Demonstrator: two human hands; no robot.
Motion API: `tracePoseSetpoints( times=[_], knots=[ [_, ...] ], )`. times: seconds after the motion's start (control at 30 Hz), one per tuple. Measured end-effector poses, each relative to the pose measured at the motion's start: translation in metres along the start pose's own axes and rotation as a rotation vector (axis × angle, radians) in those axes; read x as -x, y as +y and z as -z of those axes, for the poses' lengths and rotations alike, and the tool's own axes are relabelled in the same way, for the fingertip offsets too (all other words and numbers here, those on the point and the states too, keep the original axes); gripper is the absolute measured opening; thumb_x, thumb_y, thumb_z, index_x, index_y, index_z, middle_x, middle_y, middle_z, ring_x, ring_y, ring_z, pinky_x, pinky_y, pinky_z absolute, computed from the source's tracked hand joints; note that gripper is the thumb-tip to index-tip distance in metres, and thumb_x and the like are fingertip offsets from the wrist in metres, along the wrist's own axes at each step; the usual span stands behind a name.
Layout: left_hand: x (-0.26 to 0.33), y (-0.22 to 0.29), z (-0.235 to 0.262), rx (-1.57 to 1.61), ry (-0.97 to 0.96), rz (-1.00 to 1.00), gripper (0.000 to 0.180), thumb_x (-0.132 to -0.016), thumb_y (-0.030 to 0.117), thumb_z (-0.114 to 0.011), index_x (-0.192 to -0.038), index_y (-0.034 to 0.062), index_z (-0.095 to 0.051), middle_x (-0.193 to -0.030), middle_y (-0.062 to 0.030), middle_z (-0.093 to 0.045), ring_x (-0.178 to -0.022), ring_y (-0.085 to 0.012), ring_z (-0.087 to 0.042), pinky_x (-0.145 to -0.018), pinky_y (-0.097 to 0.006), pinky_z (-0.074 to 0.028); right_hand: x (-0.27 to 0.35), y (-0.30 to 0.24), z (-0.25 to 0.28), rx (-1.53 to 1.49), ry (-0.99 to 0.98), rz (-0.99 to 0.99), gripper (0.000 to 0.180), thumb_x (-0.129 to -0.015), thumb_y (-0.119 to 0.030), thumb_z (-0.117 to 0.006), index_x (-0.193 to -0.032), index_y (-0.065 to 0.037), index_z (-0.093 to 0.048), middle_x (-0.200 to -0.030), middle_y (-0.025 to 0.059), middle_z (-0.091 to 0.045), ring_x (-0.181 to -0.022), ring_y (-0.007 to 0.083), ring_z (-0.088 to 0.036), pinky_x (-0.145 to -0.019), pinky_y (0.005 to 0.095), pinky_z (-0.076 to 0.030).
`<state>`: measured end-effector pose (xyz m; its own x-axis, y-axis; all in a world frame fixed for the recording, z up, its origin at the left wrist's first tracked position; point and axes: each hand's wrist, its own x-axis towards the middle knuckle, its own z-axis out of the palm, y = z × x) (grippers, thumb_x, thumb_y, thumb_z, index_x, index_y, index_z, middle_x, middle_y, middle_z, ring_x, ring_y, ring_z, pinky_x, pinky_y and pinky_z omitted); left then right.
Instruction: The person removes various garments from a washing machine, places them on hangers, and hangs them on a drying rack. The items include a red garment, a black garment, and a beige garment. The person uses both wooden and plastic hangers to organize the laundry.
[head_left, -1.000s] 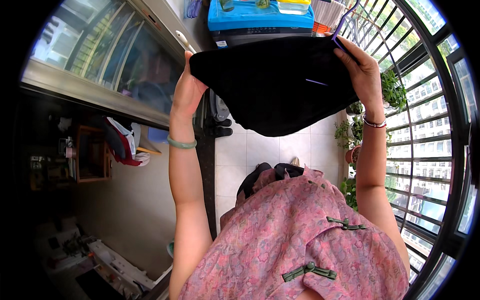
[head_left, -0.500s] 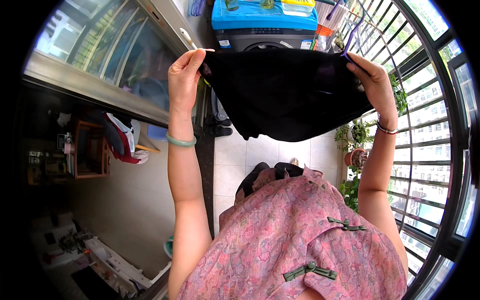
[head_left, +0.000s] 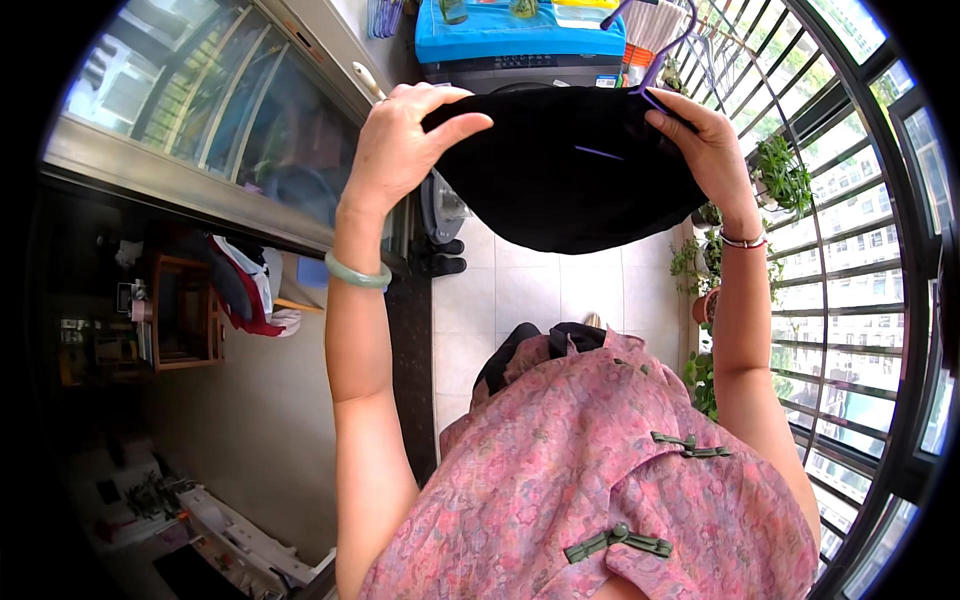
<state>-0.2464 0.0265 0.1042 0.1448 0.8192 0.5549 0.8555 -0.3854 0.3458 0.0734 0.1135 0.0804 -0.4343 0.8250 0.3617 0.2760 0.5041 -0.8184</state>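
A black garment (head_left: 570,170) is stretched between my raised hands, its lower edge hanging in a curve. At its upper left corner my left hand (head_left: 400,140) has the cloth between thumb and fingers; the thumb lies across the front, spread from the index finger. My right hand (head_left: 705,150) pinches the upper right corner together with a purple clothes hanger (head_left: 655,72). The hanger's hook rises above the cloth beside my right fingers. A thin purple strip shows on the front of the garment; most of the hanger's body is hidden by the cloth.
Ahead stands a dark washing machine (head_left: 470,76) under a blue cover (head_left: 510,38). Window bars (head_left: 840,250) and potted plants (head_left: 783,172) line the right. A sliding glass door (head_left: 230,110) is at the left, with black shoes (head_left: 445,265) near its track. Pale tiles (head_left: 520,290) lie below.
My hands have come closer together, the right one moving left with the hanger. My left thumb has spread from the index finger, and the garment's lower edge has risen.
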Motion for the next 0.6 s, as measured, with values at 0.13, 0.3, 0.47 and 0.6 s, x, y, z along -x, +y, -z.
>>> tracePoseSetpoints(
  times=[0.13, 0.3, 0.47, 0.6],
  knots=[
    [0.0, 0.01, -0.024, 0.064, 0.147, -0.025, 0.023, -0.083, 0.031, -0.072, -0.088, 0.0086, -0.074, -0.08, -0.0059, -0.07, -0.067, -0.0241, -0.065, -0.06, -0.03, -0.05, -0.003, -0.026, -0.015, 0.073, -0.025, 0.084, 0.028, -0.092, -0.012, -0.064, -0.118, 0.0, -0.064, -0.094, 0.0083, -0.072, -0.085, 0.0083, -0.062, -0.081, 0.0256, -0.05],
    [-0.008, 0.023, -0.019, 0.234, 0.078, 0.115, 0.022, -0.089, 0.024, -0.07, -0.095, 0.0028, -0.071, -0.075, -0.0058, -0.07, -0.067, -0.0079, -0.063, -0.061, -0.023, -0.047, -0.008, -0.028, -0.014, 0.14, -0.107, 0.146, 0.027, -0.092, -0.014, -0.065, -0.116, -0.001, -0.065, -0.097, 0.013, -0.072, -0.086, 0.0141, -0.067, -0.08, 0.0277, -0.051],
    [-0.02, 0.035, -0.021, -0.009, 0.162, 0.285, 0.027, -0.091, 0.032, -0.066, -0.093, 0.0057, -0.071, -0.07, -0.0041, -0.067, -0.06, -0.0152, -0.061, -0.055, -0.03, -0.044, -0.008, -0.034, -0.03, 0.152, -0.257, 0.117, 0.03, -0.09, -0.017, -0.068, -0.113, 0.001, -0.066, -0.096, 0.0144, -0.072, -0.085, 0.016, -0.068, -0.08, 0.0275, -0.051],
    [-0.013, 0.016, -0.021, -0.193, 0.282, 0.028, 0.026, -0.091, 0.036, -0.063, -0.095, 0.0112, -0.071, -0.091, -0.0068, -0.07, -0.081, -0.0271, -0.066, -0.069, -0.035, -0.051, -0.01, -0.024, -0.025, 0.071, -0.092, 0.165, 0.03, -0.09, -0.019, -0.067, -0.113, 0.001, -0.066, -0.093, 0.0145, -0.071, -0.083, 0.0187, -0.068, -0.078, 0.0286, -0.051]
  ],
)
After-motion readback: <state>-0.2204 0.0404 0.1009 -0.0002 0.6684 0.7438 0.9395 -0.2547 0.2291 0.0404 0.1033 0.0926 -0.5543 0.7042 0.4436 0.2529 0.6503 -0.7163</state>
